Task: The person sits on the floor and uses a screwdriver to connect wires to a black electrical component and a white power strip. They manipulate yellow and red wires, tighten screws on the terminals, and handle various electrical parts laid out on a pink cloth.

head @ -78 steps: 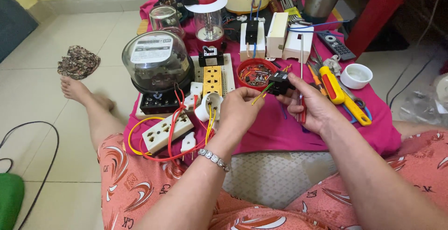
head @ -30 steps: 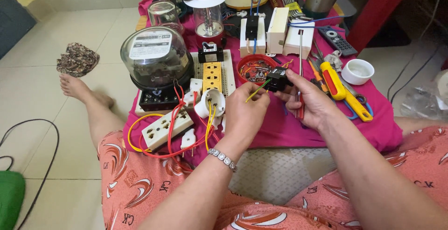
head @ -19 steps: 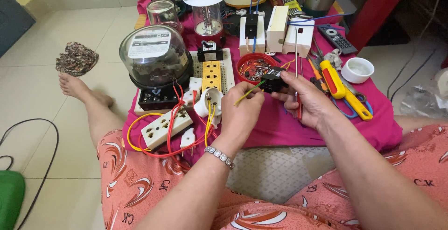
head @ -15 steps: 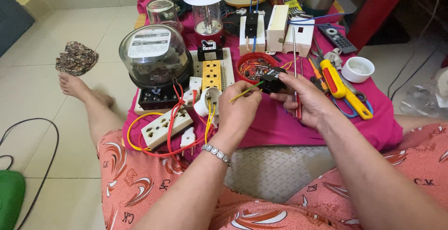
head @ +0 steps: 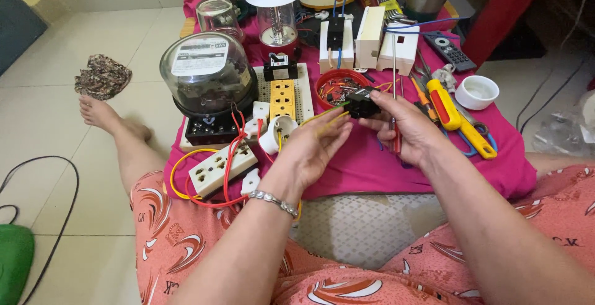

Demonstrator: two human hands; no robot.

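I see my right hand [head: 409, 133] pinching a small black plastic electrical block [head: 361, 104] at twelve o'clock over the pink cloth [head: 372, 169]; left hand [head: 313, 150] fingers pinch its yellow wire [head: 325, 117]. Seating that wire needs steady alignment.

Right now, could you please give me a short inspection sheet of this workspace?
Surface: magenta cloth on a tiled floor, crowded with parts.
Job's things: small black electrical part with yellow wires; red-handled screwdriver.
Clutter: glass-domed meter, yellow socket, white socket strip, red bowl, yellow-and-red tool, remote control, white cup.
Grippers: left hand at the wires; right hand holds the part and the screwdriver.
Cables: red and yellow leads; black cable on the floor.
Surroundings: bare foot, patterned rag, green object.
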